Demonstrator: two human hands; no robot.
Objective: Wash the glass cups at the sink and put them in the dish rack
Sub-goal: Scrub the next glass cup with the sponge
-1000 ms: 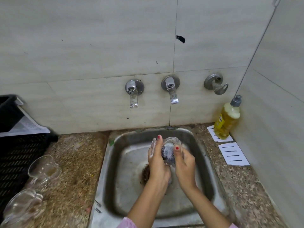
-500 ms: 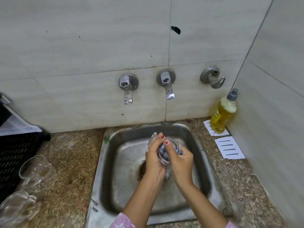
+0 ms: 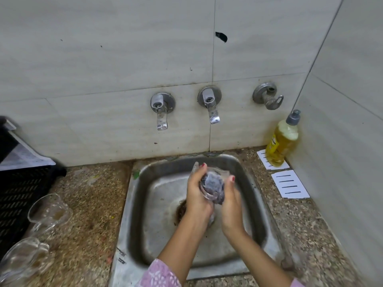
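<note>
Left hand grips glass cup over sink; right hand clutches scrubber against it. Risk: wet glass likely slippery, could drop and chip on steel.

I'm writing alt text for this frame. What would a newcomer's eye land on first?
Over the steel sink, the left hand grips a glass cup while the right hand holds a dark scrub pad in it. Next comes the yellow soap bottle in the right corner, then two more cups on the counter at left beside a black rack.
</note>
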